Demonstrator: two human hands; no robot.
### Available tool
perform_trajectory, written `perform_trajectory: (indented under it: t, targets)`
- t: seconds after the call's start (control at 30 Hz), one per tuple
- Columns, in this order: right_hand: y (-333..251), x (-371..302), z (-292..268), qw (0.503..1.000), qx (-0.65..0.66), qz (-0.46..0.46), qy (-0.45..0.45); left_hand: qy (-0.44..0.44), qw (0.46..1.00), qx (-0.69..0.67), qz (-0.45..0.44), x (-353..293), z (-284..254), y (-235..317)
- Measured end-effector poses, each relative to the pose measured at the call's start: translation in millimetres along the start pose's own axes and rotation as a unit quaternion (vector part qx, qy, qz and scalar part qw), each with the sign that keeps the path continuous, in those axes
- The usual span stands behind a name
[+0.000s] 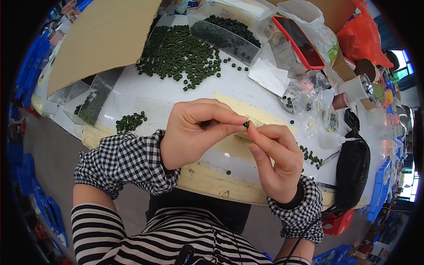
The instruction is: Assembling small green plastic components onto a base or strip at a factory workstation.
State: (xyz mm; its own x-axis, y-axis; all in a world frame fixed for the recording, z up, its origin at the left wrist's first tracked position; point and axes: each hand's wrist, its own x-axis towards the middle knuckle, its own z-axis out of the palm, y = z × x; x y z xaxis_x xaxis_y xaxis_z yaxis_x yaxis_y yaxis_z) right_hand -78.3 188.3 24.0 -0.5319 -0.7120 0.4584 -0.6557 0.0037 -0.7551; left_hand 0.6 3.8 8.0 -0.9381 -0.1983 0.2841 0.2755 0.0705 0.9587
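Close together above the table, both hands meet at one small dark green round piece (246, 124). My left hand (198, 128) is closed, pinching it between thumb and forefinger. My right hand (278, 159) reaches it from the other side with its fingertips pressed to it, the other fingers curled. The fingertips hide part of the piece. Similar green pieces form a small pile (130, 123) left of my left hand and a large heap (183, 55) farther back. A few more loose pieces (310, 155) lie right of my right hand.
A clear bin (225, 39) of dark pieces stands at the back, near a red-cased phone (300, 42). Cardboard (104, 39) covers the far left. White tissue (269, 77), plastic bags and a black pouch (353, 168) lie right. The wooden table edge (212, 181) runs before me.
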Motion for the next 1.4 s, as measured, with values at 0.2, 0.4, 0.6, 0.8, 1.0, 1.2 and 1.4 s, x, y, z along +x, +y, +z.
perform_trajectory:
  t: [0.2,0.4,0.6,0.8,1.0,1.2,1.4]
  targets:
    - [1.0,0.8,-0.3,1.0,0.009,-0.004,0.0,0.002,1.0,-0.002,0.004,-0.1,0.7,0.0]
    - [0.1,2.9,-2.8,1.0,-0.003,-0.007,0.002,0.007,0.999,-0.02,-0.043,0.7,1.4,0.6]
    - [1.9,3.5,-2.4,1.0,-0.009,-0.017,0.005,0.006,0.998,-0.035,-0.048,0.8,1.5,0.5]
    - [1.5,2.8,-2.3,1.0,-0.018,-0.017,0.005,0.005,0.998,-0.043,-0.05,0.5,1.3,-0.9]
    - [2.5,2.8,-2.4,0.999,-0.034,-0.027,0.008,0.004,0.997,-0.053,-0.055,1.0,2.2,-1.6]
    - [3.0,3.3,-1.9,0.999,-0.04,-0.03,0.004,0.006,0.996,-0.051,-0.066,0.0,1.2,-2.5]
    - [2.8,3.1,-1.3,0.999,-0.036,-0.027,0.006,0.005,0.995,-0.056,-0.079,0.0,2.1,-2.7]
